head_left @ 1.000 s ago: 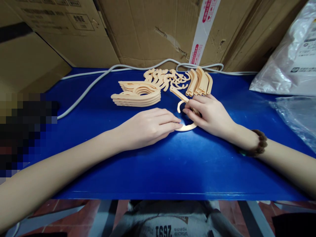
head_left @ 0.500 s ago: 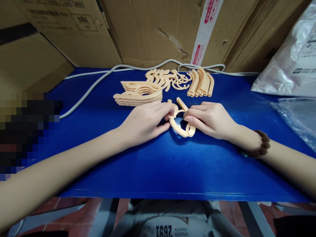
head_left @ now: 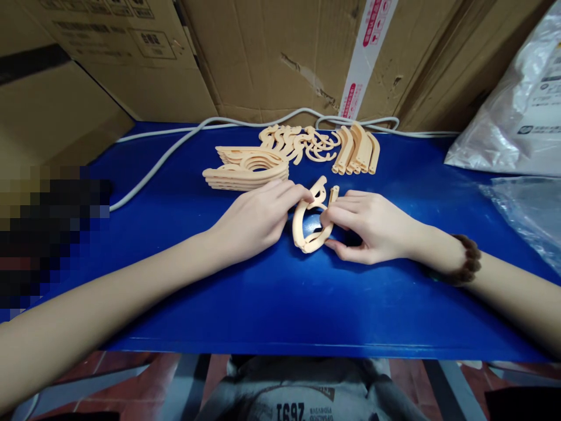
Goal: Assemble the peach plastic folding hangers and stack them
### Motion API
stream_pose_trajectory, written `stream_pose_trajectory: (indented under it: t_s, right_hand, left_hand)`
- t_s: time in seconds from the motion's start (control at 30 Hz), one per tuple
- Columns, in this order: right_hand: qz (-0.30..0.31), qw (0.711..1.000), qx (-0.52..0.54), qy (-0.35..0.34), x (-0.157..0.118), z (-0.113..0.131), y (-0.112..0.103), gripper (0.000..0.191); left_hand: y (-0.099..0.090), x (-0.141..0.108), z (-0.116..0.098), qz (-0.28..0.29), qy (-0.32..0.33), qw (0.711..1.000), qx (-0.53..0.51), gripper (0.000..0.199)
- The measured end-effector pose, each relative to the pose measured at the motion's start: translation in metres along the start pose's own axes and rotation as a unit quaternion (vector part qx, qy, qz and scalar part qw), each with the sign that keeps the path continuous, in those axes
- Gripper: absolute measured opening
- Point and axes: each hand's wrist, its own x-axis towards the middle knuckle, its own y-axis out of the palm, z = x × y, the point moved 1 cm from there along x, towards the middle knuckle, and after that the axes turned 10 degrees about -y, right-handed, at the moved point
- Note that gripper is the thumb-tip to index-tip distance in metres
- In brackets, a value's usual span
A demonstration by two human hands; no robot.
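Note:
A beige plastic folding hanger [head_left: 298, 227], its curved arms folded into a loop, is held between my hands just above the blue table. My left hand [head_left: 260, 219] has its fingers closed on the hanger's upper left part. From the other side, my right hand [head_left: 374, 227] pinches the right arm of the loop, thumb below and fingers above. Parts of the hanger are covered by my fingers. Behind it lie a stack of beige curved frames [head_left: 245, 178], a heap of small hook-shaped pieces [head_left: 280, 137] and a row of curved tubular arms [head_left: 359, 149].
The blue table [head_left: 280, 310] has a white cable [head_left: 175, 145] running along its back. Cardboard boxes [head_left: 263, 64] stand behind. On the right are a plastic bag [head_left: 512, 117] and clear plastic film [head_left: 530, 210]. A pixelated dark area covers the left edge.
The hanger has turned between my hands and its loop has narrowed, the lower end now nearer to me and further left. My right thumb has dropped lower, apart from the fingers.

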Motion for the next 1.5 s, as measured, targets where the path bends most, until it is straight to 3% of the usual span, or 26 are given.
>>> stream_pose_trajectory:
  t_s: [0.27,0.47,0.6,0.7,0.93,1.07,1.2,1.3,1.4,1.5]
  right_hand:
    - [0.008,1.0,-0.02,-0.02,0.004,0.012,0.003,0.013]
    - [-0.007,0.998,-0.049,-0.04,0.006,0.025,0.005,0.017]
    - [-0.064,0.992,-0.085,0.073,0.004,0.016,0.005,0.023]
    - [-0.056,0.987,-0.087,0.121,0.003,0.01,0.005,0.028]
    - [-0.015,0.99,-0.14,-0.03,0.006,0.02,0.005,0.031]
    - [-0.028,0.983,-0.174,-0.05,0.006,0.024,0.004,0.031]
    - [-0.072,0.982,-0.176,-0.006,0.004,0.022,0.001,0.029]
    - [-0.093,0.979,-0.169,0.071,0.004,0.013,-0.004,0.025]
    - [-0.066,0.97,-0.162,0.169,0.009,-0.007,-0.014,0.025]
    - [-0.012,0.962,-0.184,0.202,0.019,-0.036,-0.026,0.028]
  left_hand:
    - [-0.004,-0.005,-0.008,-0.016,-0.052,0.999,0.003,0.021]
    - [-0.002,-0.008,-0.007,-0.024,-0.024,0.999,0.012,0.015]
    - [-0.002,-0.006,-0.004,-0.041,0.008,0.998,0.053,0.018]
    - [-0.002,-0.004,-0.002,-0.058,0.029,0.993,0.097,0.019]
    - [-0.002,-0.002,-0.001,-0.065,0.038,0.987,0.142,0.017]
    - [-0.001,-0.001,-0.001,-0.063,0.045,0.985,0.157,0.016]
    - [-0.001,-0.001,0.0,-0.056,0.051,0.984,0.159,0.017]
    - [-0.002,-0.001,-0.002,-0.068,0.047,0.984,0.158,0.018]
    - [-0.002,-0.001,-0.003,-0.087,0.043,0.982,0.161,0.018]
    - [-0.002,-0.001,-0.003,-0.09,0.042,0.982,0.158,0.019]
